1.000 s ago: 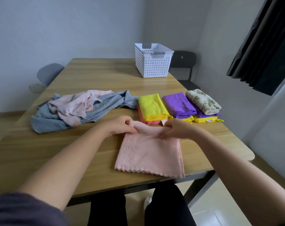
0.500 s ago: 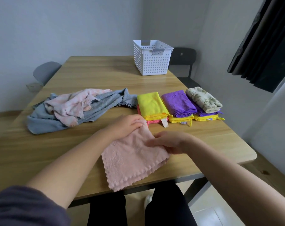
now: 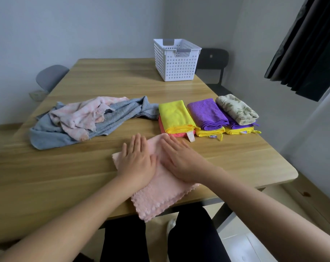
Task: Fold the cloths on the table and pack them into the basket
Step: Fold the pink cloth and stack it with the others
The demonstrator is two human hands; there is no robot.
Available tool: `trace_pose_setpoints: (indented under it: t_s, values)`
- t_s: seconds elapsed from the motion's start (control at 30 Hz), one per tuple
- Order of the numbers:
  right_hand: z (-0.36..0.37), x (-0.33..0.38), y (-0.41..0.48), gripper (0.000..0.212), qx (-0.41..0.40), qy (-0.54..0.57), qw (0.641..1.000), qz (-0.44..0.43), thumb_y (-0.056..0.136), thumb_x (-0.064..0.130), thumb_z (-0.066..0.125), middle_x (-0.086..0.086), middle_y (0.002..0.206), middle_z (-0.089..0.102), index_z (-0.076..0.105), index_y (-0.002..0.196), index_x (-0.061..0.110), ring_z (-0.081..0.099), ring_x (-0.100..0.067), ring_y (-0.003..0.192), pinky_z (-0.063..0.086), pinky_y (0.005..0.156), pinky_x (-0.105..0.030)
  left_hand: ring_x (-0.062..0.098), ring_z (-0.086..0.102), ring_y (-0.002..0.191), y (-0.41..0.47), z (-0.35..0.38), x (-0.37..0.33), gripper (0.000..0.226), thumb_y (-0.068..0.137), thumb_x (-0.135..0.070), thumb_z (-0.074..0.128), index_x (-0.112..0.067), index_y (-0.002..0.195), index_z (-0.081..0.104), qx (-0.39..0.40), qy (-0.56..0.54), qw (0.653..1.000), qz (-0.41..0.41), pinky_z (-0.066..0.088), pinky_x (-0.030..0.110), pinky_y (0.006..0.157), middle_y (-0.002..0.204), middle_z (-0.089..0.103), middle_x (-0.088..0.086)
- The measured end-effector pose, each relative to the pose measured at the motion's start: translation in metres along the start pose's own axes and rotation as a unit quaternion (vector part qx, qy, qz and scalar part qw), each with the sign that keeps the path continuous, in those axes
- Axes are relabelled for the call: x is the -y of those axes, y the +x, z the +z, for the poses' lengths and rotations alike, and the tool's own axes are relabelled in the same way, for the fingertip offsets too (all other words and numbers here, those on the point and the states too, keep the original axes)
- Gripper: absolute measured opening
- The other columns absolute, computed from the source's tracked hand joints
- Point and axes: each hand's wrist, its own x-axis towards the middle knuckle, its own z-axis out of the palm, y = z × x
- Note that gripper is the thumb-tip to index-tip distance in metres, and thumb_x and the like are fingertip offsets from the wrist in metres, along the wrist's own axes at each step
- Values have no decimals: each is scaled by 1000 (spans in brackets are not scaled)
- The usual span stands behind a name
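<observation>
A pink cloth [image 3: 160, 195] lies folded near the front edge of the wooden table [image 3: 84, 176], one corner hanging over the edge. My left hand [image 3: 136, 159] and my right hand [image 3: 181, 161] press flat on it side by side, fingers straight. Further back lie folded stacks: a yellow cloth [image 3: 174, 116] on a red one, a purple cloth [image 3: 206, 113] on a yellow one, and a floral cloth [image 3: 236, 108] on purple and yellow ones. A crumpled grey cloth [image 3: 47, 137] with a pale pink cloth [image 3: 81, 118] on it lies at the left. The white perforated basket [image 3: 176, 60] stands at the far side.
A grey chair [image 3: 50, 76] stands at the table's far left and a black chair [image 3: 214, 61] behind the basket. A dark curtain [image 3: 307, 44] hangs at the right. My legs show below the front edge.
The pink cloth was folded over and turned at an angle. Both hands let go of its edge and now lie flat on top of it.
</observation>
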Motion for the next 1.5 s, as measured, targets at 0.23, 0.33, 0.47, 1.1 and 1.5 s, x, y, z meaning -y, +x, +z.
trace_pose_setpoints:
  t_s: [0.23,0.33,0.47,1.1,1.5]
  values:
    - [15,-5,-4,98,20,-68,997,39,73,75,-14,5,160,-10,0,153,21,-9,-17,147,2,116,-48,24,-6,146,-12,6,6,72,97,-51,17,-5,150,2,12,10,1000,-20,-5,44,116,158,-4,14]
    - [9,-2,-1,87,9,-102,994,23,85,67,-6,-2,160,-7,4,152,12,-10,-22,147,0,116,-50,22,-3,147,-4,5,14,85,85,-60,-1,-7,150,4,24,15,999,25,-2,44,118,159,-1,11]
    - [4,0,2,65,-1,-43,999,-27,100,45,19,-7,160,-2,8,151,7,-7,-20,147,-2,119,-40,15,-7,146,10,1,23,86,82,-60,-5,-9,151,1,39,3,995,96,-6,39,118,159,-5,6]
    - [21,4,-43,101,5,26,999,-21,72,75,-3,0,160,-6,5,153,14,-13,-12,145,-4,119,-36,8,-22,141,-50,6,31,107,62,-77,-29,-17,149,-12,34,-15,982,184,-15,31,115,152,-23,-6]
    - [16,-38,-90,78,-28,41,979,-196,88,54,51,9,159,11,20,151,20,2,-13,147,11,119,-46,14,31,140,-94,1,67,55,86,-14,38,-9,141,42,-48,-88,924,369,23,29,115,149,38,4]
